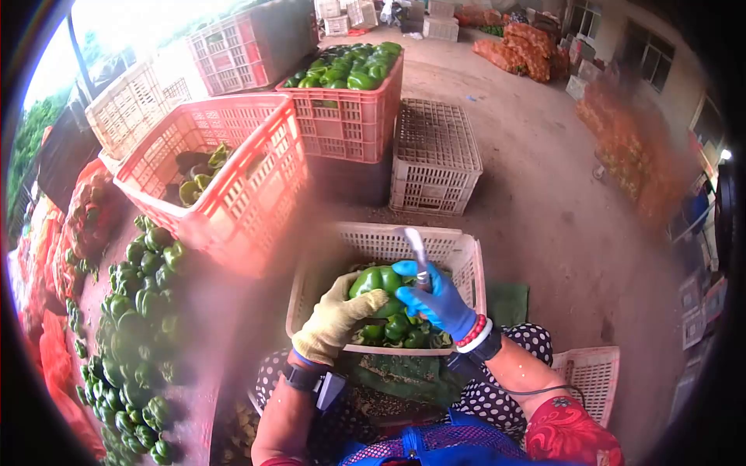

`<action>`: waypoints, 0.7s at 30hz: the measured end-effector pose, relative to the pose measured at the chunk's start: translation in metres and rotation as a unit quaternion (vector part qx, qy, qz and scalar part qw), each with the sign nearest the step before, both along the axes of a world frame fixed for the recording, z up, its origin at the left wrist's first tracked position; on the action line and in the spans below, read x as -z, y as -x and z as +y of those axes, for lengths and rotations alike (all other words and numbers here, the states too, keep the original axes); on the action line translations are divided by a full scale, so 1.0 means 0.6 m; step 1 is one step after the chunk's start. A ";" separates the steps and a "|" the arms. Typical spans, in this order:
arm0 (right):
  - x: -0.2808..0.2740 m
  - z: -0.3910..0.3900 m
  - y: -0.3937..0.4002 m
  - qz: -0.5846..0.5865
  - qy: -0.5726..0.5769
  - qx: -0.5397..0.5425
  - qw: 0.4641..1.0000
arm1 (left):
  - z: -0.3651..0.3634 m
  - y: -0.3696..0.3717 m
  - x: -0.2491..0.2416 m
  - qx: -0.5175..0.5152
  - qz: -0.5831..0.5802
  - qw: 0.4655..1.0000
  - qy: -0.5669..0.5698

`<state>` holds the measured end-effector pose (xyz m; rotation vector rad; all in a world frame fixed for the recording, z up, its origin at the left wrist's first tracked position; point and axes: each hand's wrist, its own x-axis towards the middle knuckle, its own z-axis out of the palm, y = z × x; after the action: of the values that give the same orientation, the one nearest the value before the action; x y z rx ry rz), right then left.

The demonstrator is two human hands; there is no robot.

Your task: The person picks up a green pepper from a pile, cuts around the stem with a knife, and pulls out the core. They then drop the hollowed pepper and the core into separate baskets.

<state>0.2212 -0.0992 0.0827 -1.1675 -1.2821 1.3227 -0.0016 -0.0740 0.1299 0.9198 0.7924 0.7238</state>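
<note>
A large green bell pepper [374,283] is gripped in my left hand [336,320], which wears a cream knit glove. My right hand [441,301], in a blue glove, is closed around the handle of a small knife [418,252] with a curved blade pointing up and away from me. Its fingers are right beside the pepper. Both hands are over a whitish plastic crate [465,268] in front of my knees. Inside that crate, below my hands, lie more green peppers [395,329].
A pink crate [268,182] with a few peppers stands front left. Behind it, another pink crate [342,128] is heaped with peppers. A grey crate [435,175] sits upside down nearby. Loose peppers [128,334] cover the floor at left; filled orange net sacks [625,147] stand at right.
</note>
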 end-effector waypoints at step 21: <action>0.092 -0.026 0.001 -0.486 -0.186 0.118 0.845 | 0.041 -0.079 0.100 -0.092 0.244 0.959 -0.114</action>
<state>0.2205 -0.1149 0.0273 -1.7044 -1.8943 0.1927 0.0456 -0.0495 0.0696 1.2706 1.2616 0.7706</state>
